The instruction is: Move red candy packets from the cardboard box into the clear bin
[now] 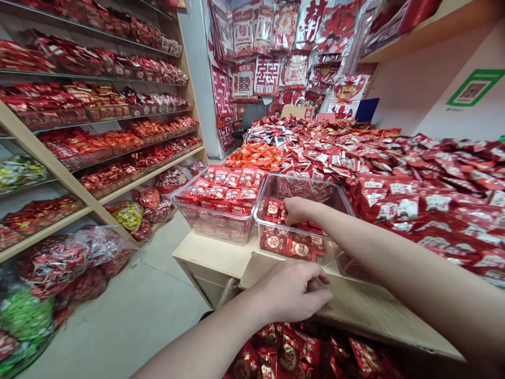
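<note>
Two bare hands: right hand [298, 211] inside clear bin [325, 252], fingers bent at red packets [273, 208], hold unclear; left hand [294, 290] before bin, fingers half-curled, apparently empty. Light pressure probably suits.

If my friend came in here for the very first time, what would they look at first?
Probably the huge pile of red packets spread over the counter ahead, with shelves full of more on the left. Next, two hands: the right hand reaching into a clear bin, the left hand nearer, by a cardboard flap. The green-framed sign on the right wall stands out too.
</note>
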Available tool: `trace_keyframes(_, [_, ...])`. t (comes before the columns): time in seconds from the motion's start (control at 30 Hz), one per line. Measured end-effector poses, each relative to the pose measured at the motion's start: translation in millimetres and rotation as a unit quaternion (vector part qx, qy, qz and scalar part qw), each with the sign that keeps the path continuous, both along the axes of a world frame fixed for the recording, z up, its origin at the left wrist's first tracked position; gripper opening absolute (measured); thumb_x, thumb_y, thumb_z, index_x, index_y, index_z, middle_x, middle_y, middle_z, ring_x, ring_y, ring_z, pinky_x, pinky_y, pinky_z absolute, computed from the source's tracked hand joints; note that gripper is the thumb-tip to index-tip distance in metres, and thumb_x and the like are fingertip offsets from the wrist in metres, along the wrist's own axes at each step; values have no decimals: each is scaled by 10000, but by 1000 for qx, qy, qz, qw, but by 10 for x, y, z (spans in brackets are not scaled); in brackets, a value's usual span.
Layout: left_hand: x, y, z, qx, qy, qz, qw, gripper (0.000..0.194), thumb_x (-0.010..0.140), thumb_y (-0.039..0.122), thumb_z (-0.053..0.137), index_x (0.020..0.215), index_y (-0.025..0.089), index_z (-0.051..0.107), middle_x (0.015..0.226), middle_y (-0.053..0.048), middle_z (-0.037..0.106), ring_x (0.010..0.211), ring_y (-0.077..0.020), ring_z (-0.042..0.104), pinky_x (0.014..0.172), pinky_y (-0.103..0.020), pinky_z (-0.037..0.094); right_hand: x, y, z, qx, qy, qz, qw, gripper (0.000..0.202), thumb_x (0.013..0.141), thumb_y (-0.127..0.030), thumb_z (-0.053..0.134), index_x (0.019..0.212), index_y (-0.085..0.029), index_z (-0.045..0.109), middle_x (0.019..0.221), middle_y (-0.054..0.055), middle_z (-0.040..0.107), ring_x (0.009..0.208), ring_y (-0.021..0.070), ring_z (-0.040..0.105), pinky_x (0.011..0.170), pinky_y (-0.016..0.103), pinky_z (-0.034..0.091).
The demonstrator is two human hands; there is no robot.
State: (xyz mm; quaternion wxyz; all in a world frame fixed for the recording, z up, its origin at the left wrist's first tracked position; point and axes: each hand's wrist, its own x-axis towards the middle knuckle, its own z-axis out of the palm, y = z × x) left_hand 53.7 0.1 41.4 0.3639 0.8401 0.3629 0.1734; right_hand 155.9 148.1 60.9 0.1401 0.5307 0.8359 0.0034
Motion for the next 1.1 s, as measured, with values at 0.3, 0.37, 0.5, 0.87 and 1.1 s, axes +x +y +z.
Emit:
trace_keyframes(0.3, [3, 1, 4, -20, -4, 0, 1000, 251, 753, 351, 463, 926, 198, 561, 706, 12, 603, 633, -117, 535, 559, -206, 376, 136, 16, 343, 107, 15, -23, 994, 270, 682, -188, 473, 899, -105, 611, 892, 141, 621, 817, 221, 579, 596, 254, 421])
trace_keyframes(0.37, [5, 4, 0, -23, -2, 0, 1000, 258, 749, 354, 467, 930, 199, 567, 699, 11, 604, 632, -119, 536, 561, -208, 380, 92, -70, 424, 96, 39, 6, 995, 226, 671, -226, 492, 835, -130, 613, 805, 104, 627, 743, 196, 579, 559, 240, 406])
trace_keyframes(0.5, [7, 7, -7, -20, -3, -1, 1000, 258, 750, 351, 467, 935, 204, 569, 701, 12, 606, 642, -123, 541, 570, -213, 388, -44, -216, 394, -7, 79, 34, 996, 163, 620, -259, 533, 736, -164, 597, 689, 32, 606, 614, 143, 558, 448, 199, 355])
trace_keyframes(0.87, [0, 10, -11, -11, -3, -4, 1000, 248, 750, 350, 465, 923, 205, 566, 704, 9, 604, 643, -125, 541, 571, -213, 389, 30, 51, 90, 88, 62, 7, 994, 246, 680, -218, 463, 878, -123, 573, 888, 129, 614, 781, 219, 577, 586, 261, 398])
trace_keyframes(1.1, [4, 17, -12, -13, -5, -3, 1000, 235, 745, 347, 471, 911, 207, 560, 700, 12, 602, 633, -122, 539, 568, -210, 393, -43, -78, 51, 90, 74, 41, 992, 252, 703, -245, 459, 902, -143, 576, 887, 107, 623, 768, 199, 577, 575, 241, 394])
